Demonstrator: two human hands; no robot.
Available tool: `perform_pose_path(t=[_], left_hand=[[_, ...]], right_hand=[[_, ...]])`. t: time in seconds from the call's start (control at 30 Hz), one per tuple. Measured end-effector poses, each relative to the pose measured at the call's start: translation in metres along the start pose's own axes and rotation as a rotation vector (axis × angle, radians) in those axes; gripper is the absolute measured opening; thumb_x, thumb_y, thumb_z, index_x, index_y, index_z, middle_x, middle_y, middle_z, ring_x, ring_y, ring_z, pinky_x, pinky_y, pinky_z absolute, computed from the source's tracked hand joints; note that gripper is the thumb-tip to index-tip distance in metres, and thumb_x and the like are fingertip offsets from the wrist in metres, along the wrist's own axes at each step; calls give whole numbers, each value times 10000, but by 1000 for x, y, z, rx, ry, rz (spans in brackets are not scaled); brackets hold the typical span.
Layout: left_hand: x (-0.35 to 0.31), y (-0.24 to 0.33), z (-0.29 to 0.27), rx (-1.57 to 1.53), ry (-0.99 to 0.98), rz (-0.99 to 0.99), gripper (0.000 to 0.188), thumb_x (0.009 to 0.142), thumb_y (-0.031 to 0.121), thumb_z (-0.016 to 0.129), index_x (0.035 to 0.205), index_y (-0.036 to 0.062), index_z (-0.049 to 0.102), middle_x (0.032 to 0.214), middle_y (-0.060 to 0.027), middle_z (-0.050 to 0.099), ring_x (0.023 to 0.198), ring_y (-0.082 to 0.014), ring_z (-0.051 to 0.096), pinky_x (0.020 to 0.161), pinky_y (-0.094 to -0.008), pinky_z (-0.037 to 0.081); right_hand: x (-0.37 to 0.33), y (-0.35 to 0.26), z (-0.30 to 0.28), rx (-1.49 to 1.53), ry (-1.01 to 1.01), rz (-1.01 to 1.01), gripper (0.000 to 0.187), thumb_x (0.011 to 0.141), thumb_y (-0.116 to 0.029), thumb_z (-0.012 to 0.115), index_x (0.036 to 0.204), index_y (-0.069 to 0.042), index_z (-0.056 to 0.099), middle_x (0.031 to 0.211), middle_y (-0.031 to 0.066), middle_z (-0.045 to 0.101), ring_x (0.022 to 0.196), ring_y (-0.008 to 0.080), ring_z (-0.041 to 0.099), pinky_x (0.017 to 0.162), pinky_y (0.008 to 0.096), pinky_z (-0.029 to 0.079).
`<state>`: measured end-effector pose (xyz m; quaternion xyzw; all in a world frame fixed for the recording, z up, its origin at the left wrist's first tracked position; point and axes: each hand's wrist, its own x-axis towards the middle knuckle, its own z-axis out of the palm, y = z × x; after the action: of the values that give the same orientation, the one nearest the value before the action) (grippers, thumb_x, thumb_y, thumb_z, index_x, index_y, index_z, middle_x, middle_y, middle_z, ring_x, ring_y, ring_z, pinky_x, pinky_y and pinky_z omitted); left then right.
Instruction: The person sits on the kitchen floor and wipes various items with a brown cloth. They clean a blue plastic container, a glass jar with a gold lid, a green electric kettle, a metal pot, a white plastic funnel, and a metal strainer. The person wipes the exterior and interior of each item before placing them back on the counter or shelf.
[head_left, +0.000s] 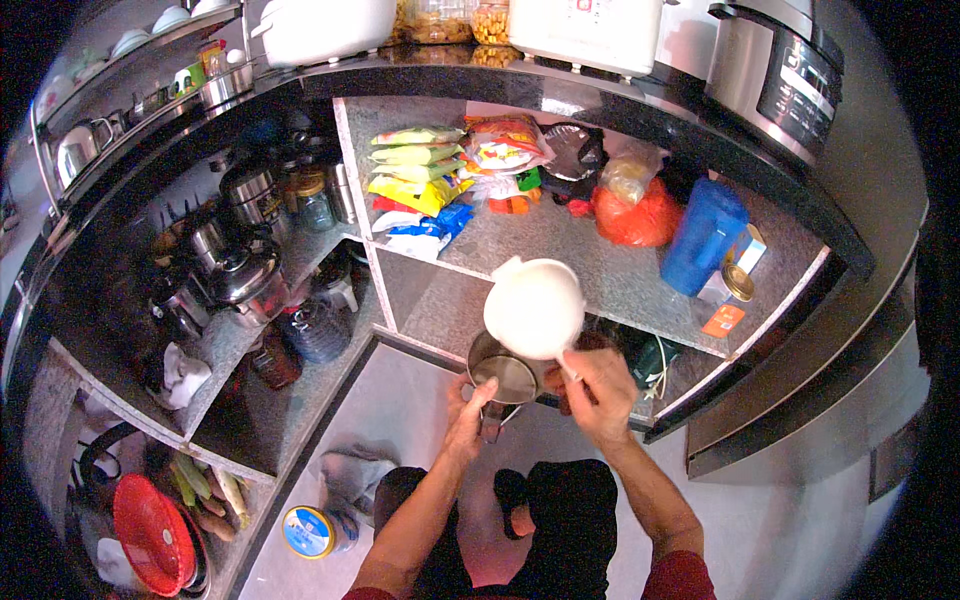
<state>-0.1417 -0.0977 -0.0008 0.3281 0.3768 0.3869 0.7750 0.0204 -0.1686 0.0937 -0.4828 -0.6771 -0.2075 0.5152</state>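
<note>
My left hand (468, 412) is wrapped around the side of a small metal pot (512, 380), with the thumb over its rim. A dark handle hangs from the pot's near side. My right hand (603, 392) is closed on the handle of a white round-headed utensil (535, 308) with a small tab on its far rim. The utensil's head is just beyond the pot and overlaps its far edge in view; whether the two touch, I cannot tell. Behind my right fingers something brown is partly hidden and blurred.
Several food packets (420, 165), a red bag (636, 212) and a blue container (704, 238) occupy the shelf ahead. Steel pots (248, 285) crowd the left shelves. A red basket (152, 535) sits lower left; a blue-lidded tub (308, 532) stands on the floor. Above is a dark counter edge (560, 90).
</note>
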Motion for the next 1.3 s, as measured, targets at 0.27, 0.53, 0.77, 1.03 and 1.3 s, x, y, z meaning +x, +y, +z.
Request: perform_pose_path(t=[0.27,0.53,0.77,1.03,1.3], left_hand=[[6,-4,-16,-70,-153,-71,762,668,500,663,1235,87,364,1004,-103,561,835,-208,585,509,-301,475],[-11,2,-8,-53,-183,-213,682,676,473,658,1205,122,410,1024,-49,566,892,-167,570,541,-282,465],[-16,-5,-8,56,-235,-237,562,747,423,595,1222,191,405,1029,-24,551,942,-180,549,563,-338,456],[-10,-18,-17,82,-402,-321,744,733,400,593,1363,182,263,1146,-71,473,799,-126,539,439,-211,425],[-11,-33,-10,222,-530,-338,820,781,486,540,1428,226,109,1210,-74,468,790,-118,553,394,-183,395]], right_hand=[[-51,-14,16,-159,-233,-137,329,655,-78,716,977,-124,666,879,33,625,746,171,590,581,331,399],[-44,-18,-21,247,-354,397,685,669,-124,746,1281,-66,444,847,86,613,743,209,610,690,342,496],[34,3,-43,44,-622,233,500,734,-208,703,1188,-75,543,773,117,620,696,237,619,655,313,494],[36,-10,-92,615,-377,943,135,749,27,665,865,41,597,818,74,564,679,187,647,590,280,513],[-16,-38,-108,20,-349,433,307,571,-89,799,835,-61,643,703,44,507,591,164,499,488,289,403]])
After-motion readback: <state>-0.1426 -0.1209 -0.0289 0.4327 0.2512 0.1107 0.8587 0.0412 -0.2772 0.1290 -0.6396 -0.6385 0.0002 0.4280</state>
